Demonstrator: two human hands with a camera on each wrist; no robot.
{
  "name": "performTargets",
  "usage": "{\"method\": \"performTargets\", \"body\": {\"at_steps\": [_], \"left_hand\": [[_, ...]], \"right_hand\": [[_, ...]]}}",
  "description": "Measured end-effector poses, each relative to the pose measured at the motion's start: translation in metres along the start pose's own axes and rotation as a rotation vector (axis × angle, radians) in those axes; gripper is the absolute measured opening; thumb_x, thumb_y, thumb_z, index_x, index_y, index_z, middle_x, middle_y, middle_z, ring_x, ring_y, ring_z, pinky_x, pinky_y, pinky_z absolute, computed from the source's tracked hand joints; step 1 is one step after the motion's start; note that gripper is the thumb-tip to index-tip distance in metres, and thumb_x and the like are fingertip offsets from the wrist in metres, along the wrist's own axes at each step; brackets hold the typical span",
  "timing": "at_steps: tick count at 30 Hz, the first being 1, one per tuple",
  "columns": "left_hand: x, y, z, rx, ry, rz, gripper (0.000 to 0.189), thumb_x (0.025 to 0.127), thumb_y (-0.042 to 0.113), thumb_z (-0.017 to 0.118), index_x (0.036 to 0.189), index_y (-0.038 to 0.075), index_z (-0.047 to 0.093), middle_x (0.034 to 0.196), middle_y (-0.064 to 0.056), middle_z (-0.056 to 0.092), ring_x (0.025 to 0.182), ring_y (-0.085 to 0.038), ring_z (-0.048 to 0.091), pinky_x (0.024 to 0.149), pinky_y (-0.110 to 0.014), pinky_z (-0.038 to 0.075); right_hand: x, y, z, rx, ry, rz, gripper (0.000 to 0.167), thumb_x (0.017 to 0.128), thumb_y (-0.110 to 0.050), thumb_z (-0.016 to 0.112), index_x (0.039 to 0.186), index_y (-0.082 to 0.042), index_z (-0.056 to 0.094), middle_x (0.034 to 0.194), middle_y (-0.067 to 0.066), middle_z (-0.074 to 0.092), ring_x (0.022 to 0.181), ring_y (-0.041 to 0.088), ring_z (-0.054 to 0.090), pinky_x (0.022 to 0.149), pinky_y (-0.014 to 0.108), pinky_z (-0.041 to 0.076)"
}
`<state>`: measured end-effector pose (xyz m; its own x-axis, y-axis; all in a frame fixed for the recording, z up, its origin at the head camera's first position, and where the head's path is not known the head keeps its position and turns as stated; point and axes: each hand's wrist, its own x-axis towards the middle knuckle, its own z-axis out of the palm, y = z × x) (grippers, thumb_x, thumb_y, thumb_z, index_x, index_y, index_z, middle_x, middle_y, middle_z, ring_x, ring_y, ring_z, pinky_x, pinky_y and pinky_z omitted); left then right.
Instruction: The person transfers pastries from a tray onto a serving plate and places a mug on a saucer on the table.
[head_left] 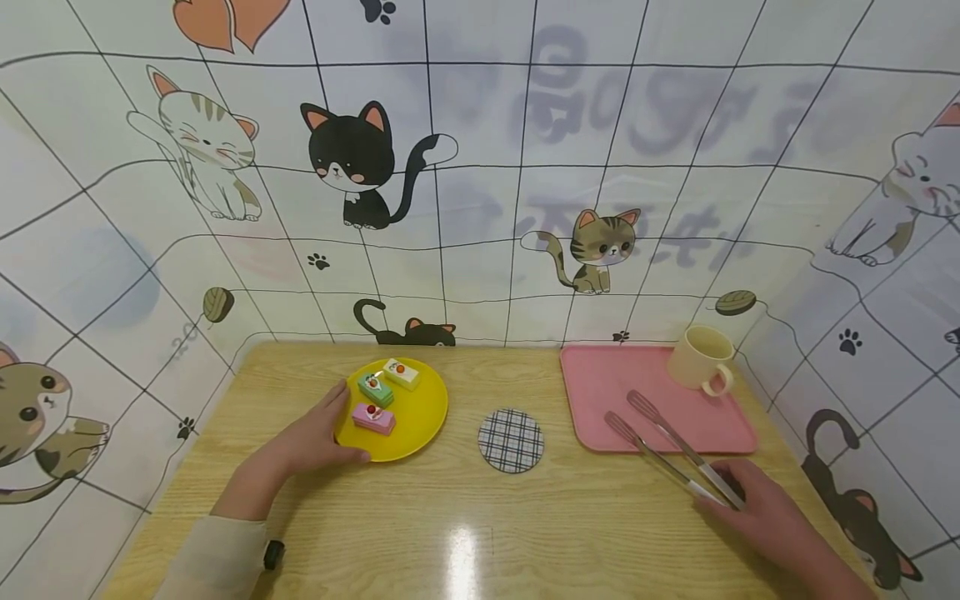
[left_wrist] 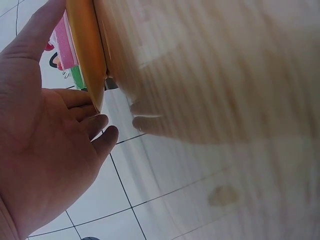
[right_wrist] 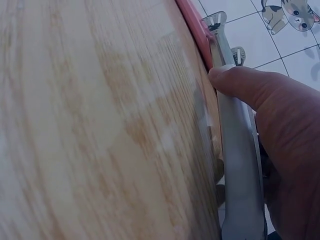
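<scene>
A round yellow plate (head_left: 423, 421) bears a pink cake slice (head_left: 373, 418), a green cake slice (head_left: 376, 389) and a pale yellow cake slice (head_left: 401, 374), all toy-like. My left hand (head_left: 318, 433) spreads along the plate's left rim, thumb at the near edge and fingers farther back, loosely extended; the left wrist view shows them against the rim. On the right, my right hand (head_left: 761, 508) holds metal tongs (head_left: 678, 446) near the handle end, thumb along one arm. The tongs' two slotted heads stand apart above a pink tray (head_left: 600, 375).
On the tray's back right corner stands a cream mug (head_left: 699, 358), its handle towards the near right. A round checked coaster (head_left: 511, 440) lies between plate and tray on the wooden table (head_left: 465, 517). A cat-patterned wall covering (head_left: 480, 200) rises directly behind and at both sides.
</scene>
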<state>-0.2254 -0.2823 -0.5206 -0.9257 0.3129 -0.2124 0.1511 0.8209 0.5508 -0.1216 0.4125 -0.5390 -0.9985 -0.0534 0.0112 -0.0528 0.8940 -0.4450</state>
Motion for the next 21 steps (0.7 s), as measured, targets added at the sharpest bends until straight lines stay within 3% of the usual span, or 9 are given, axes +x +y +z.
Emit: {"method": "performTargets", "body": {"at_steps": [4,9,13,17,21], "left_hand": [[0.0,0.0,0.0,-0.002,0.0,-0.003,0.134,0.084,0.057,0.093,0.173,-0.008,0.018,0.182,-0.029,0.006,0.166,-0.053,0.015,0.131,-0.067,0.022],[0.0,0.001,-0.001,-0.011,-0.002,-0.002,0.134,0.084,0.057,0.094,0.172,-0.009,0.017,0.182,-0.03,0.006,0.165,-0.054,0.015,0.13,-0.068,0.022],[0.0,0.002,-0.002,-0.011,-0.001,0.001,0.134,0.084,0.058,0.093,0.172,-0.008,0.017,0.182,-0.03,0.005,0.165,-0.054,0.016,0.13,-0.068,0.023],[0.001,0.001,-0.001,-0.002,0.006,0.007,0.134,0.084,0.058,0.093,0.172,-0.009,0.018,0.182,-0.03,0.006,0.165,-0.055,0.017,0.13,-0.068,0.023],[0.0,0.0,0.001,-0.007,0.002,-0.008,0.134,0.083,0.058,0.094,0.172,-0.008,0.019,0.182,-0.029,0.007,0.165,-0.054,0.017,0.13,-0.068,0.023]], "right_hand": [[0.001,-0.001,0.0,0.004,0.02,-0.015,0.058,0.093,-0.043,0.092,0.128,-0.003,0.069,0.122,0.011,0.073,0.113,0.033,0.067,0.085,0.041,0.057],[0.007,-0.001,0.001,0.045,0.078,-0.036,0.045,0.097,-0.036,0.089,0.125,-0.007,0.07,0.104,0.004,0.069,0.091,0.016,0.061,0.071,0.032,0.052],[0.014,-0.001,-0.003,0.082,0.146,0.013,0.038,0.103,-0.031,0.083,0.122,-0.001,0.07,0.097,0.004,0.067,0.081,0.009,0.057,0.064,0.026,0.048],[0.028,-0.002,-0.013,0.064,0.206,0.07,0.044,0.108,-0.034,0.075,0.125,0.006,0.067,0.101,0.011,0.072,0.089,0.021,0.066,0.066,0.027,0.053],[0.046,0.002,-0.021,0.071,0.234,0.101,0.052,0.111,-0.037,0.07,0.133,0.009,0.061,0.108,0.021,0.07,0.096,0.035,0.067,0.068,0.032,0.051]]}}
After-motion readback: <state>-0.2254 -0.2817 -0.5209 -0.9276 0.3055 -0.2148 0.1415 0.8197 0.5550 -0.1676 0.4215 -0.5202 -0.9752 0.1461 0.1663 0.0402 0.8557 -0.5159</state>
